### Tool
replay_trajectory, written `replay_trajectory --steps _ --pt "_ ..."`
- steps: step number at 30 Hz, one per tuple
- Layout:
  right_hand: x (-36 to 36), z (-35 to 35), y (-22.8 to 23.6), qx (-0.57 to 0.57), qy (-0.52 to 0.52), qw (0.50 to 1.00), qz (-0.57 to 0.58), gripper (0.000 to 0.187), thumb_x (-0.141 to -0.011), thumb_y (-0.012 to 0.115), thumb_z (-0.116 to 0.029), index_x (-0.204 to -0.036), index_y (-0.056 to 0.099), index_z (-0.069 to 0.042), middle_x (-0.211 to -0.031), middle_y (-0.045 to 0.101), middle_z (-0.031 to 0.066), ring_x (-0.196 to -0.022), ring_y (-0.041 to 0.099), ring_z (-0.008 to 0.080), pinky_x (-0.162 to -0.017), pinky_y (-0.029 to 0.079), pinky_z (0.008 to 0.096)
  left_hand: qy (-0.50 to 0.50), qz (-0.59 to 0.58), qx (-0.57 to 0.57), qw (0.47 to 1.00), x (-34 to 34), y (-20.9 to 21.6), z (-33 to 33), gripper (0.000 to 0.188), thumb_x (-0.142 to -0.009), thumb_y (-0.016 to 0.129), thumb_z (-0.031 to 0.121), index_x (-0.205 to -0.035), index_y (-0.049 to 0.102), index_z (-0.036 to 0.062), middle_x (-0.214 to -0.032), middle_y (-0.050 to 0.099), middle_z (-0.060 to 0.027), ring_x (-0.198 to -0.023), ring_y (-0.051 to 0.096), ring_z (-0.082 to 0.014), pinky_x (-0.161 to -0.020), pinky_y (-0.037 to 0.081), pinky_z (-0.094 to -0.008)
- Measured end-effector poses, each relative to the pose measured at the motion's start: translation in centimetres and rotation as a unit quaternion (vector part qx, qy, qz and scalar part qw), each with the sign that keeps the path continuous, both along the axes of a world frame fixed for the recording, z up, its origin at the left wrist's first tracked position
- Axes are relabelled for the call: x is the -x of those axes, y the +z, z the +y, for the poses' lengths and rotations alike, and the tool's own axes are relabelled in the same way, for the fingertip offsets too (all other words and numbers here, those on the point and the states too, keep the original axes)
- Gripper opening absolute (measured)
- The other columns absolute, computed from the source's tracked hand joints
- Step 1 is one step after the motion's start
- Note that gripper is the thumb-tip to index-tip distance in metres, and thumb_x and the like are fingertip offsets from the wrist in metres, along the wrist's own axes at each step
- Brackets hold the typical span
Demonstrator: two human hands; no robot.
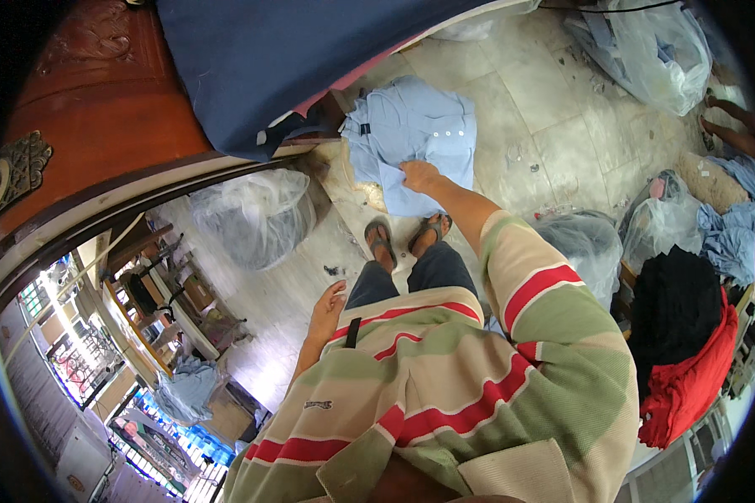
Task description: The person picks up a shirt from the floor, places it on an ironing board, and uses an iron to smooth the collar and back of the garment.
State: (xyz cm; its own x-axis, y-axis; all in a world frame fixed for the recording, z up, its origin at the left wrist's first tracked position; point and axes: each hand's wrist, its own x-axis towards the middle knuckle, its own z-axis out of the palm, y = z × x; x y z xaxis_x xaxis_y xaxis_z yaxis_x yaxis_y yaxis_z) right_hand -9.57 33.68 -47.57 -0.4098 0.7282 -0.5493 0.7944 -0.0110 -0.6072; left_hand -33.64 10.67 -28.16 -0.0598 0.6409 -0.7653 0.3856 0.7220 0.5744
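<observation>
A light blue shirt (445, 117) with white buttons and a small dark label is in front of me, above the tiled floor. My right hand (419, 175), at the end of an outstretched arm, has its fingers closed on the near part of the shirt. The shirt's lower part drops toward my sandalled feet. By my left thigh hangs my left hand (328, 307), its fingers loosely bent and somewhat apart, with nothing in it. Under the shirt's left side, a pale tan surface (371, 198) shows only in part.
Dark blue cloth (226, 67) covers a surface at upper left, beside a carved wooden panel (101, 92). See-through plastic bags (256, 220) stand left and right. Black cloth (675, 302) and red cloth (696, 377) are heaped at right. Another person's legs (730, 126) show at the far right.
</observation>
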Motion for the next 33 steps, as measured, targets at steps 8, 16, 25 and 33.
replay_trajectory --steps 8,16,25,33 --pt "-7.3 -2.9 12.4 -0.05 -0.328 0.878 0.344 0.013 -0.08 0.059 -0.014 -0.079 0.052 -0.003 -0.069 0.044 -0.0017 -0.065 0.037 0.0079 -0.06 0.032 0.0234 -0.022 -0.101 0.023 0.994 -0.4 -1.7 -0.1 0.039 -0.087 0.051 0.012 -0.123 0.044 -0.0004 -0.12 0.051 -0.0137 -0.11 0.049 -0.0185 -0.093 0.037 -0.0279" --pt "-8.1 -2.7 30.4 -0.105 -0.31 0.865 0.381 0.012 -0.082 0.058 -0.014 -0.087 0.055 -0.003 -0.08 0.049 -0.004 -0.074 0.042 0.0055 -0.069 0.033 0.0196 -0.189 -0.176 -0.343 0.903 -11.3 5.1 16.5 0.067 -0.08 0.06 0.023 -0.135 0.026 0.0056 -0.123 0.045 -0.0178 -0.11 0.048 -0.0271 -0.096 0.033 -0.0364" --pt "-12.4 -0.1 40.2 -0.176 -0.227 0.825 0.486 0.015 -0.081 0.059 -0.007 -0.094 0.057 -0.001 -0.087 0.054 -0.0002 -0.076 0.05 0.0073 -0.068 0.04 0.021 -0.046 -0.436 -0.352 0.827 -19.2 17.9 26.1 0.024 -0.089 0.039 0.01 -0.107 0.053 0.0035 -0.098 0.055 -0.0014 -0.091 0.048 -0.0085 -0.081 0.039 -0.0238" --pt "-20.8 6.6 40.0 -0.373 -0.058 0.831 0.407 0.02 -0.074 0.061 -0.003 -0.093 0.053 -0.006 -0.104 0.052 0.0052 -0.079 0.053 0.0156 -0.073 0.044 0.0278 0.005 -0.409 -0.412 0.815 -27.2 23.5 28.4 0.019 -0.084 0.04 0.014 -0.092 0.053 0.002 -0.088 0.053 -0.0021 -0.084 0.048 -0.0092 -0.076 0.037 -0.0215"
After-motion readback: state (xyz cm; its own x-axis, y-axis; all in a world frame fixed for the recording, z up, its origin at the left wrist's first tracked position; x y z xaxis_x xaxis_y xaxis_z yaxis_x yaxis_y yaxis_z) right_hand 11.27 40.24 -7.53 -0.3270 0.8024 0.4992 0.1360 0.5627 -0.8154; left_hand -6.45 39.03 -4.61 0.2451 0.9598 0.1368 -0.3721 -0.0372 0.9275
